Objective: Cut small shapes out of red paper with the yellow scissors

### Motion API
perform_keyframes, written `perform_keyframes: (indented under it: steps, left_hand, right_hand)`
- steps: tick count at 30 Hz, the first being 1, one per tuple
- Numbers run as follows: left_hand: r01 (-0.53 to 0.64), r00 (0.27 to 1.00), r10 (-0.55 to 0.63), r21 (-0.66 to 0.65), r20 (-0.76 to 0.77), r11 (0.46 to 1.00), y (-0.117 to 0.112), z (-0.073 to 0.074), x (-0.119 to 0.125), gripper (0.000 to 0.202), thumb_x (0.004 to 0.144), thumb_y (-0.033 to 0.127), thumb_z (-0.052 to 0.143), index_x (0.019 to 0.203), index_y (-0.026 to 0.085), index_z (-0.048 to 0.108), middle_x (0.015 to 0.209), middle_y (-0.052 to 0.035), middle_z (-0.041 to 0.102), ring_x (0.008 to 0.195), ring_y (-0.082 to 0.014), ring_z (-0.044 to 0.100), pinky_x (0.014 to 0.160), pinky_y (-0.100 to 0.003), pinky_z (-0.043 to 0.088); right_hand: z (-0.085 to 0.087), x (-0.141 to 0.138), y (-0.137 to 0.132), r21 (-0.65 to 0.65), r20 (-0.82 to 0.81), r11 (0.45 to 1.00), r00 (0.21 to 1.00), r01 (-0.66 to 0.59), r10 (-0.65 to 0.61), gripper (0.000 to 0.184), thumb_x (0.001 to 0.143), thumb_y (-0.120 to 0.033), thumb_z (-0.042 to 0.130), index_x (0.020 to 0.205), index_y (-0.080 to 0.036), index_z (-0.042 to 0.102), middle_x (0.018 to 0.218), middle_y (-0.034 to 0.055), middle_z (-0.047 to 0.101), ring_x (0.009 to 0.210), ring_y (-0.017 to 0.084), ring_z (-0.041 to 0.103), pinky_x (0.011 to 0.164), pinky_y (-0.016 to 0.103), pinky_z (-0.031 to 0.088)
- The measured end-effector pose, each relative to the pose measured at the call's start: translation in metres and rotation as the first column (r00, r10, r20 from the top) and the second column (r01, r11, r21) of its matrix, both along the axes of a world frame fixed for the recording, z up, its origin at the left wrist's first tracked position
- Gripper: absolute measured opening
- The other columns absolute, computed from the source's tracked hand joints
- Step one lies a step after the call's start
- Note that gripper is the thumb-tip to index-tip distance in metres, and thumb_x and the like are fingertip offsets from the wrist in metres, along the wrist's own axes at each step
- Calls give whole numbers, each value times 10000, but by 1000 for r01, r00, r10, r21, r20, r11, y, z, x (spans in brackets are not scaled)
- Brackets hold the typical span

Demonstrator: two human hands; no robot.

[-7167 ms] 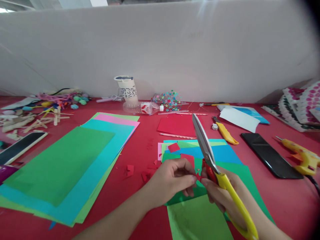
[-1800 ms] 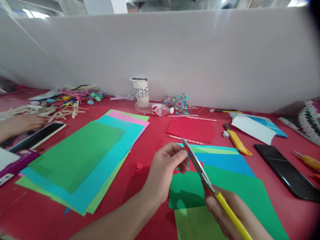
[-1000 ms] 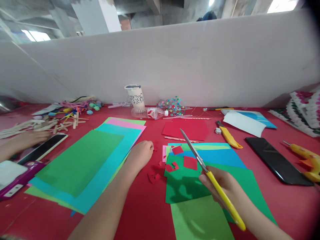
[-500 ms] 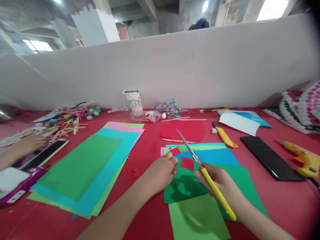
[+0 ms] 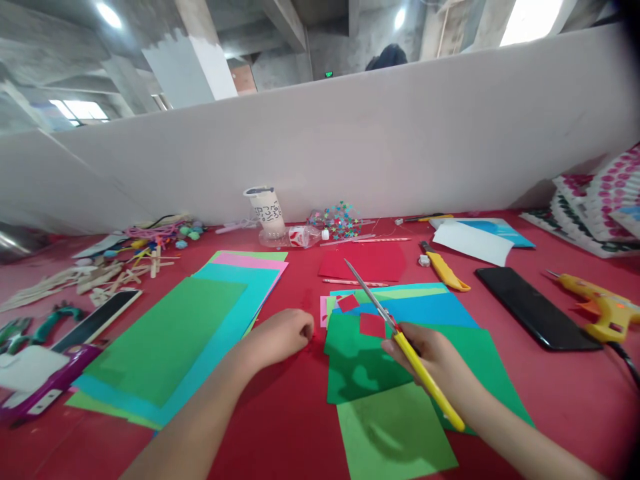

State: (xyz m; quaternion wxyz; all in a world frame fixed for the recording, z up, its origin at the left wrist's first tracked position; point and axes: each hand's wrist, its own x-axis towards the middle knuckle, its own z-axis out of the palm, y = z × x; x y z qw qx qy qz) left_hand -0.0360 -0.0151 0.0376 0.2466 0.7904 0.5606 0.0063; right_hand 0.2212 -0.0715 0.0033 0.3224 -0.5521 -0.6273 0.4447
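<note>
1. The right hand (image 5: pixel 430 353) is clamped around the yellow handle of the scissors (image 5: pixel 406 348), and the blades, which look together, point away and to the left
2. The scissors are over the dark green sheet (image 5: pixel 480 367), just beside a red paper square (image 5: pixel 373 325) which lies on the coloured sheets; a second red piece (image 5: pixel 349 303) lies near it
3. The left hand (image 5: pixel 285 337) is between the two groups of paper, at the red table (image 5: pixel 280 427); its fingers are curled inward, and one cannot tell if they hold something
4. To the left of this hand there is a stack of sheets with a green sheet (image 5: pixel 170 340) on top
5. Behind the scissors lies a red sheet (image 5: pixel 363 260); to the right are a yellow cutter (image 5: pixel 445 268) and a black phone (image 5: pixel 535 307)
</note>
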Motion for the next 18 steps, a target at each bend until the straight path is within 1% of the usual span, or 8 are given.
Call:
perform_keyframes:
  steps: [3,5,7,10,12,14,16,18]
  left_hand:
    - [-40,999,41,32,-35,999,-3,5,-11,130,681,111,510,651,205,595,623,-2,621,554,-153,544,499,-241,282]
    - [-40,999,41,72,-21,997,-5,6,-4,115,736,158,502,690,209,594,663,-10,630,588,-162,559,513,-244,297]
    - [-17,1000,16,112,14,994,-6,4,12,110,780,208,499,775,218,608,769,-23,656,683,-179,594,558,-245,342]
    - [50,996,-59,145,60,988,-1,-4,41,132,780,260,554,889,230,622,914,-32,664,806,-197,616,652,-249,405]
    - [67,994,-80,177,70,982,7,-10,56,229,769,264,582,992,227,618,1005,-46,644,888,-209,613,732,-262,432]
    - [48,996,-64,232,64,971,17,-16,63,292,779,247,578,1066,199,601,1084,-81,604,994,-233,583,841,-295,425]
    - [27,998,-43,285,51,958,26,-22,66,294,776,218,582,1065,165,597,1110,-108,571,1083,-257,534,932,-330,389]
    - [27,998,-40,311,37,950,31,-28,66,244,769,191,590,1009,158,607,1072,-107,567,1080,-256,527,943,-340,392]
  right_hand:
    - [-2,-1,0,12,-4,1000,1000,7,-7,392,831,-510,560,626,-225,387,589,-89,267,554,117,249,478,253,211]
    - [-3,-1,2,-1,-19,1000,1000,16,-16,384,835,-515,551,636,-223,402,582,-89,277,538,113,267,467,248,217]
    - [-3,-1,3,-21,-36,999,999,34,-34,371,842,-508,542,643,-225,409,561,-94,288,496,106,303,447,241,223]
    - [-1,0,6,-39,-51,997,996,66,-68,348,847,-477,539,640,-231,407,523,-106,296,422,93,340,418,234,232]
    - [-1,2,9,-39,-57,996,995,82,-84,336,847,-462,538,638,-232,409,505,-112,295,393,89,347,405,232,237]
    - [0,3,11,-32,-60,995,993,95,-97,332,846,-458,532,633,-232,412,496,-114,299,383,90,358,399,233,240]
    - [-1,5,13,-26,-61,994,992,109,-111,340,849,-461,524,625,-233,408,495,-113,301,383,91,366,398,234,242]
    - [-1,6,15,-19,-64,993,991,114,-115,346,853,-460,526,622,-230,411,497,-113,300,386,89,368,400,234,247]
